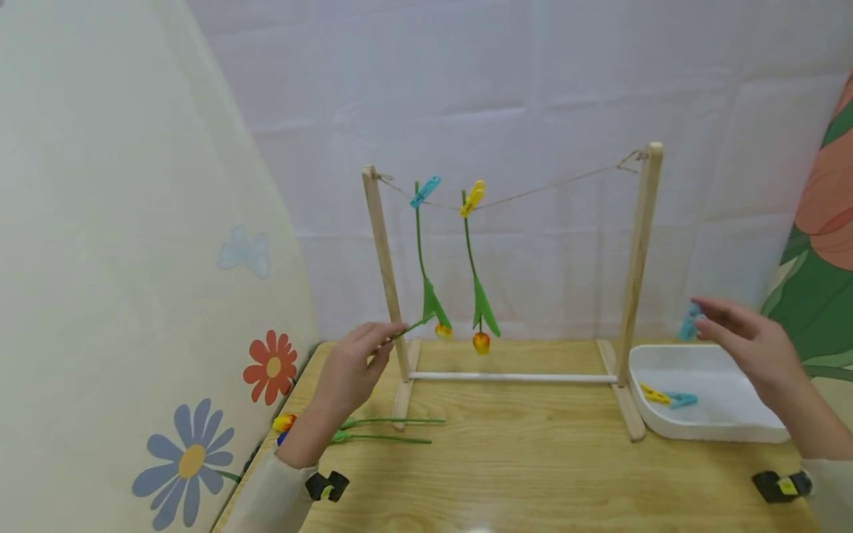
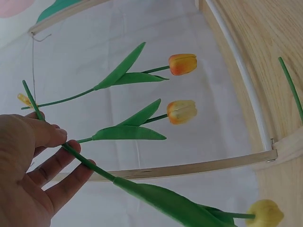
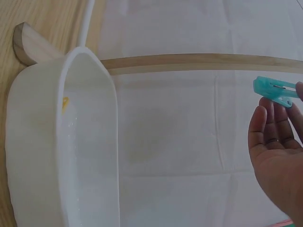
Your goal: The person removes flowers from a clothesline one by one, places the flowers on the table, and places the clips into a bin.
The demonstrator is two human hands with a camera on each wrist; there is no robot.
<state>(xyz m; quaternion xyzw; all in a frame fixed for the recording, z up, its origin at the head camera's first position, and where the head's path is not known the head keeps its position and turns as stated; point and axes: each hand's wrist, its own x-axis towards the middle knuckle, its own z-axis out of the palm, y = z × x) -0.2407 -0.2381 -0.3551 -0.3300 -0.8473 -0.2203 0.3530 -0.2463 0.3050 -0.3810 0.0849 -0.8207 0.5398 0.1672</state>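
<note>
Left hand (image 1: 352, 374) pinches 1 yellow tulip (image 2: 162, 199), right hand (image 1: 756, 352) 1 blue clip (image 3: 271, 89); 2 more tulips (image 1: 483, 308) hang on the rack (image 1: 640, 259).

Light is soft — faint glare on the tabletop (image 1: 520, 474), wrist views dimmer.

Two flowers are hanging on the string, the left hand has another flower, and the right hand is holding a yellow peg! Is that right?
Not quite: the peg in the right hand is blue, not yellow, as the head view shows. Two flowers are hanging on the string, and the left hand has another flower.
</note>
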